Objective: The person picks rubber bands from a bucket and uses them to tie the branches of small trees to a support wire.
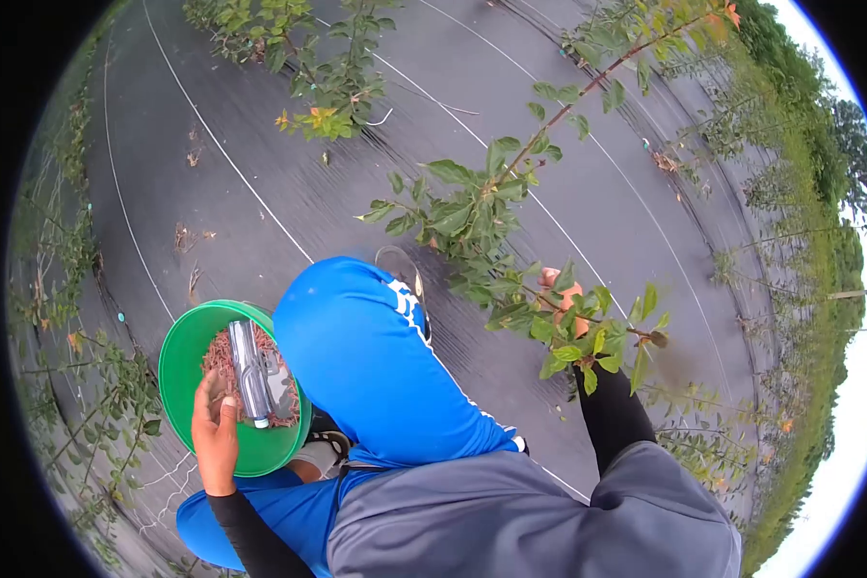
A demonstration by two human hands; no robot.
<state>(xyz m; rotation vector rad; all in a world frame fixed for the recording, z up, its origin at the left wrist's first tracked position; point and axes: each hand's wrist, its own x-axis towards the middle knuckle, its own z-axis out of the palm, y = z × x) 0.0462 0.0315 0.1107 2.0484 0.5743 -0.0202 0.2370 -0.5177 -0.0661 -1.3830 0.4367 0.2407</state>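
My left hand point(216, 433) reaches over the near left side of a green bucket point(185, 352). Its thumb and fingers are apart inside the rim, close to many thin reddish pieces point(220, 354) whose kind I cannot make out. On top of them lies a clear plastic bottle point(250, 374) with a pale cap. My right hand point(565, 294) is among the leaves of a leafy branch point(511, 178) of a young tree. Its fingers look curled round the stem, though leaves partly cover them.
Black ground fabric point(250, 125) with white lines covers the ground. Another leafy young tree point(332, 77) stands ahead, and rows of plants point(116, 414) run along both sides. My blue-clad knee point(347, 328) is bent between bucket and branch.
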